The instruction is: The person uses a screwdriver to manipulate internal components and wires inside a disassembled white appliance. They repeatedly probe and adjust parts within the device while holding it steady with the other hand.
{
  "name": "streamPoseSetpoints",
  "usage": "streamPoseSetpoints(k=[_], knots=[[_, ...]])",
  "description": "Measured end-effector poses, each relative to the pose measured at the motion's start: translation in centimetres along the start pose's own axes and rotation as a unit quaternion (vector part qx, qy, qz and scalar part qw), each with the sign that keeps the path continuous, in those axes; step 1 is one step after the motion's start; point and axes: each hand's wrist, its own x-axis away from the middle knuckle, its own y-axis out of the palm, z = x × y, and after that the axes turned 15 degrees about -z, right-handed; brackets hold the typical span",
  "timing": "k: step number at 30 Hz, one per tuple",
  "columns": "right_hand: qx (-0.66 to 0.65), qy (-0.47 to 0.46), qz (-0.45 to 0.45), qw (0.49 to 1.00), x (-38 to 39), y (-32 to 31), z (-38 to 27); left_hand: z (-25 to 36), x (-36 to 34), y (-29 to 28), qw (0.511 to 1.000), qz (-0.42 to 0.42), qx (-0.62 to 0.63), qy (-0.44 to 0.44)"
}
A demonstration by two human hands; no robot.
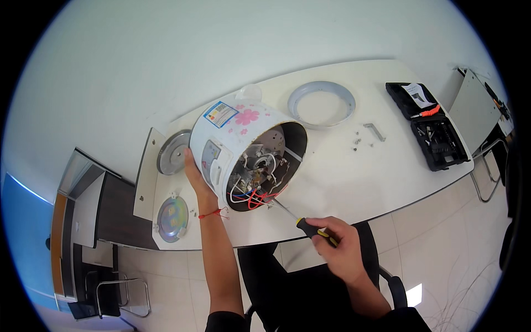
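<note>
A white rice cooker with pink flowers lies tipped on its side on the table, its open underside facing me. Red, white and blue wires and metal parts show inside. My left hand grips the cooker at its left end beside the control panel; its fingers are partly hidden behind the body. In my right hand is a screwdriver with a black and yellow handle. Its shaft points up and left into the lower edge of the opening, among the wires; the tip is hard to make out.
On the white table lie a grey ring, a metal bracket, small screws, a round metal plate and a shiny disc. An open black tool case stands at right. A chair is at lower left.
</note>
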Motion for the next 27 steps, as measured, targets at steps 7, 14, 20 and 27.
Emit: streamPoseSetpoints(k=[7,14,20,27], knots=[[-0.273,0.028,0.083,0.958,-0.1,0.6,0.7,-0.5,-0.2,-0.6,1.000,0.000,0.010,0.025],[0.013,0.066,0.053,0.996,0.5,0.5,1.3,-0.4,-0.1,-0.2,0.999,0.010,0.024,0.026],[0.081,-0.184,0.125,0.972,0.7,1.7,3.5,-0.7,-0.2,-0.7,0.999,-0.001,0.034,0.029],[0.031,-0.027,0.137,0.990,1.9,2.0,3.4,-0.5,0.0,-0.4,0.999,0.011,0.033,0.017]])
